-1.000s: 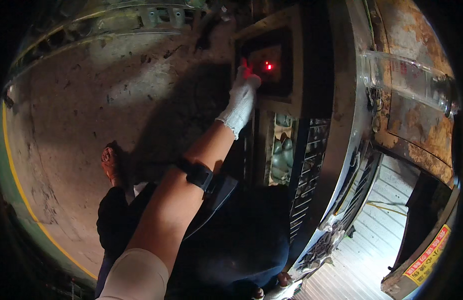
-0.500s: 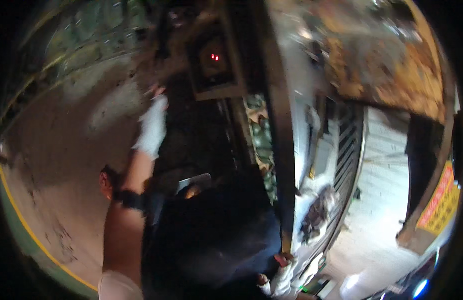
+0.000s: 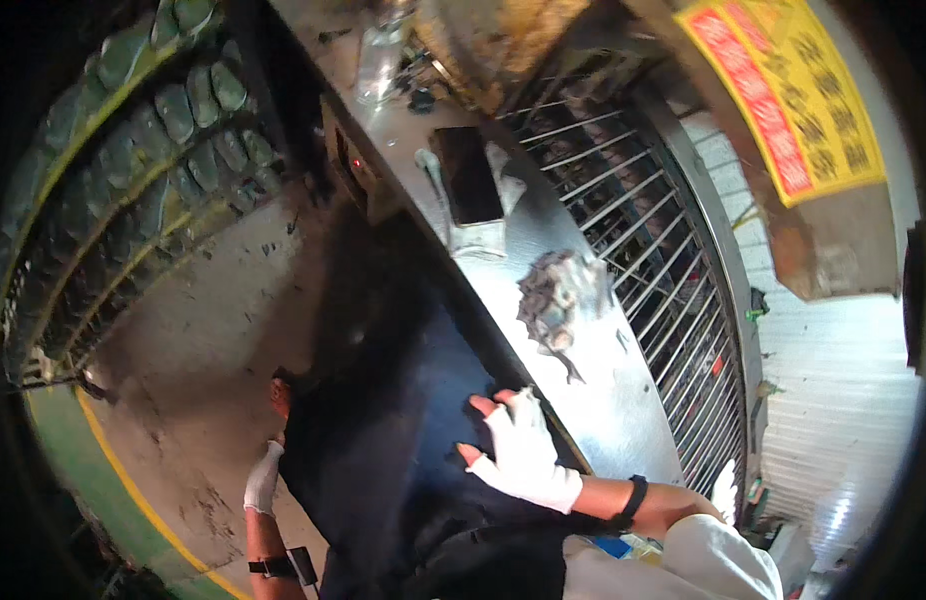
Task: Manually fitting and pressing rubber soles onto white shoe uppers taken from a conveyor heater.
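Right hand [image 3: 523, 455] is holding nothing, fingers spread, needing care near the bench [image 3: 608, 400] at two o'clock; left hand [image 3: 263, 482]: can't tell its fingers' state.

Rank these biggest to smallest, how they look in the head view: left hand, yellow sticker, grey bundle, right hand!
1. Yellow sticker
2. Right hand and grey bundle: too alike to rank
3. Left hand

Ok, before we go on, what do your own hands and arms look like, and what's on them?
The right hand wears a white right glove that leaves some fingertips bare, with a black right strap and a pale, loose sleeve further up. The left hand has a white left glove; the black left strap carries a small dark box. No cable shows.
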Demonstrator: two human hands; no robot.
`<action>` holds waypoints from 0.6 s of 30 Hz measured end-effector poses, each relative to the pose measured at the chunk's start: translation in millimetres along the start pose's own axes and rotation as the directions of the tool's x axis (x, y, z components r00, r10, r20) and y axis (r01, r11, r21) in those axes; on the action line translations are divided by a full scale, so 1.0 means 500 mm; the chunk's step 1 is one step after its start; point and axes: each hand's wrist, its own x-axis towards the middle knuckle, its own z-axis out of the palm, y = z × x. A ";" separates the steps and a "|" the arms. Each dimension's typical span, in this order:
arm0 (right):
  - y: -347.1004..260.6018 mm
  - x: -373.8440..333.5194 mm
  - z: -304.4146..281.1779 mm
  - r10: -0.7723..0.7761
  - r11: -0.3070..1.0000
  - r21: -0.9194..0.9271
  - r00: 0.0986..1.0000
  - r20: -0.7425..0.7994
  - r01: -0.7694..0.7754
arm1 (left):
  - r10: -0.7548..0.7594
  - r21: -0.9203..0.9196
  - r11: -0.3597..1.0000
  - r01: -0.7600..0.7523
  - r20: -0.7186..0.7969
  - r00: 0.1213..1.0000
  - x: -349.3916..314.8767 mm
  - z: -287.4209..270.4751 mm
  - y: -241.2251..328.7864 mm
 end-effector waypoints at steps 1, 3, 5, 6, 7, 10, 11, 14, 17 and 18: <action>0.004 -0.004 -0.003 -0.016 1.000 0.021 1.000 0.006 0.016 | -0.029 -0.088 0.996 0.029 -0.005 1.000 -0.018 0.004 0.008; 0.014 -0.007 -0.010 -0.061 0.995 0.078 0.997 -0.057 0.065 | -0.037 -0.158 0.987 0.036 -0.002 0.999 -0.038 0.007 0.069; 0.040 -0.013 -0.042 -0.015 0.973 0.233 0.997 0.072 -0.002 | -0.008 0.137 0.990 0.014 -0.044 0.999 -0.065 0.034 0.217; 0.050 -0.019 -0.064 -0.086 0.955 0.286 0.996 -0.002 0.083 | 0.079 0.108 0.991 -0.074 -0.040 0.996 -0.071 0.025 0.187; 0.067 -0.025 -0.095 -0.082 0.932 0.351 0.996 -0.037 0.090 | 0.083 0.118 0.990 -0.077 -0.050 0.995 -0.077 0.035 0.184; 0.116 -0.051 -0.199 -0.127 0.955 0.253 0.984 -0.125 0.155 | 0.276 0.317 0.929 -0.191 -0.248 0.929 -0.087 0.026 0.127; 0.142 -0.066 -0.233 -0.086 0.986 0.136 0.993 -0.080 0.097 | 0.285 0.318 0.927 -0.199 -0.253 0.925 -0.091 0.029 0.136; 0.228 -0.095 -0.273 0.023 0.999 0.049 0.995 -0.100 -0.018 | 0.372 -0.034 0.870 -0.491 -0.609 0.700 -0.163 0.016 0.184; 0.268 -0.061 -0.265 0.020 0.999 0.051 0.993 -0.114 -0.015 | 0.255 -0.134 0.799 -0.586 -0.808 0.532 -0.256 -0.069 0.211; 0.276 -0.038 -0.254 -0.015 0.998 0.050 0.990 -0.139 0.023 | 0.255 -0.147 0.791 -0.594 -0.803 0.539 -0.281 -0.103 0.210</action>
